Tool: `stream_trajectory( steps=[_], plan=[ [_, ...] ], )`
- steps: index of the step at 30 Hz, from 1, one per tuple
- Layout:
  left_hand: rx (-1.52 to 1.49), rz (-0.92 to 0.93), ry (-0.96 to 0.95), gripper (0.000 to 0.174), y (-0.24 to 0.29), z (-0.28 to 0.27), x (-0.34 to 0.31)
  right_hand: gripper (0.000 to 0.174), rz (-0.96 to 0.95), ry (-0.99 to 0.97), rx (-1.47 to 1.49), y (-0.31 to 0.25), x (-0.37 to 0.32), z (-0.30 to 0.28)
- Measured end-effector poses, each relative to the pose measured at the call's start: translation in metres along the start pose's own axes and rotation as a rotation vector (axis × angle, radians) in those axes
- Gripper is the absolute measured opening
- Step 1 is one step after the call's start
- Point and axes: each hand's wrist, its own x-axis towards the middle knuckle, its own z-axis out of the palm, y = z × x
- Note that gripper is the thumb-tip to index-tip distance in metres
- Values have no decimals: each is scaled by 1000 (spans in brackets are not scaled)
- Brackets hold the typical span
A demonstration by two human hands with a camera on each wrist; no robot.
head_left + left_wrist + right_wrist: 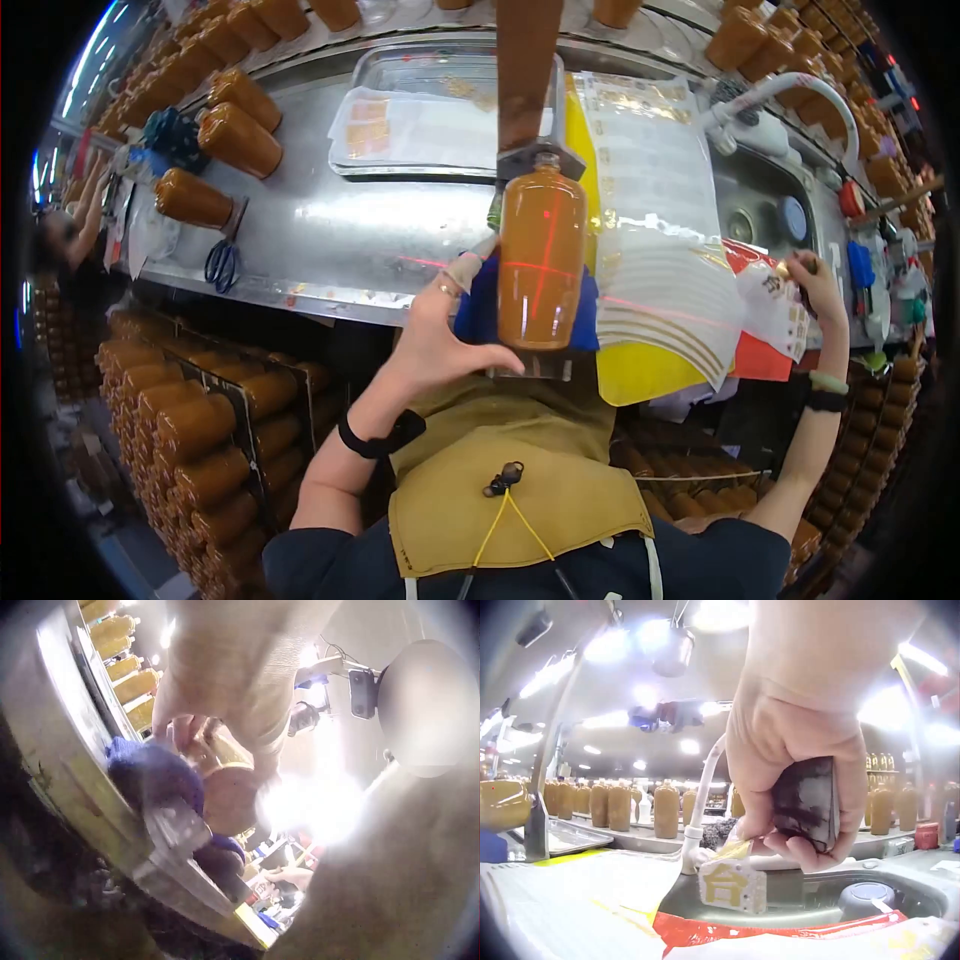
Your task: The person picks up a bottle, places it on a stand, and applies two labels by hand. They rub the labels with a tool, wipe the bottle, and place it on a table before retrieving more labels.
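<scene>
Bottle (pixel 541 258) of glossy amber stands upright at the near edge of the steel tabletop (pixel 330 240). Its neck is caught under a metal bracket (pixel 540 160), and a red laser cross lies over its front. The left hand (pixel 440 335) has its grip closed round the lower body, fingers behind and thumb across the front near the base. A blue cloth (pixel 478 312) sits just behind.

The right hand (pixel 812 285) is well apart to the right, over the stacked label sheets (pixel 665 290) beside the sink (pixel 740 195). Its grip is closed on a small dark block (pixel 806 802). A gold label (pixel 733 885) hangs at the fingertips and looks pinched there, though the contact itself is not clear.

Judging by the shine and the full, dark colour, this is a hard, smooth vessel with some weight to it — likely slippery and breakable if it tips off the edge. The broad straight body looks the safest place to hold, with thumb opposite fingers, rather than the narrow neck.

More amber bottles (pixel 238 138) lie on their sides at the left of the tabletop. Blue-handled scissors (pixel 221 265) lie near them, and a shallow tray (pixel 420 172) sits further back.
</scene>
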Motion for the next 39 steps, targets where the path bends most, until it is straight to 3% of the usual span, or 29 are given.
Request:
stream_trajectory(
  steps=[2, 3, 5, 7, 8, 10, 11, 12, 14, 15, 18, 19, 22, 24, 25, 27, 31, 33, 36, 38, 39],
  plan=[
    [66, -114, -84, 98, -16, -24, 13, 19, 43, -25, -2, 31, 0, 6],
    [174, -23, 10, 85, -38, -31, 25, 25, -2, -2, -128, 51, 1, 10],
    [274, -84, 123, 76, -72, -46, 49, 31, -58, 19, -256, 75, 1, 8],
    [568, -122, 147, 62, -96, -66, 79, 45, -138, 244, -355, 85, -1, 7],
    [691, -192, 131, 57, -108, -72, 91, 45, -145, 242, -354, 82, -3, 9],
    [826, -214, 75, 51, -124, -70, 105, 51, -363, 560, -610, 49, -23, 26],
    [957, -235, 13, 45, -126, -67, 110, 48, -490, 566, -645, 30, -31, 35],
    [955, -236, 17, 45, -124, -65, 111, 48, -493, 567, -647, -2, -48, 52],
    [838, -64, -28, 37, -118, -59, 110, 47, -390, 377, -369, -76, -93, 98],
    [802, 1, 11, 24, -120, -56, 108, 45, -456, 329, -311, -101, -110, 119],
    [814, 14, 0, 14, -122, -56, 111, 44, -568, 138, -134, -141, -142, 167],
    [785, 89, 73, 11, -127, -54, 112, 44, -672, 98, -102, -147, -149, 184],
    [596, 62, 59, 17, -128, -57, 117, 47, -923, -52, -48, -172, -180, 231],
    [583, 73, 38, 24, -128, -56, 115, 51, -1191, -4, -152, -177, -191, 261],
    [516, 58, 79, 25, -120, -56, 114, 51, -1178, -1, -151, -173, -191, 273],
    [414, 41, 147, 29, -105, -57, 111, 56, -1234, 246, -375, -168, -185, 291],
    [421, 46, 241, 31, -48, -58, 104, 57, -1247, 315, -216, -151, -179, 311],
    [490, 258, 366, 31, -30, -54, 99, 59, -1212, 384, -112, -143, -178, 318],
    [448, 372, 406, 27, 11, -34, 90, 58, -1193, 387, -45, -139, -178, 320],
    [362, 612, 341, 26, 20, -22, 87, 49, -1160, 285, 24, -151, -183, 304],
    [430, 645, 226, 32, 30, -20, 83, 43, -1136, 233, 112, -157, -180, 295]
  ],
)
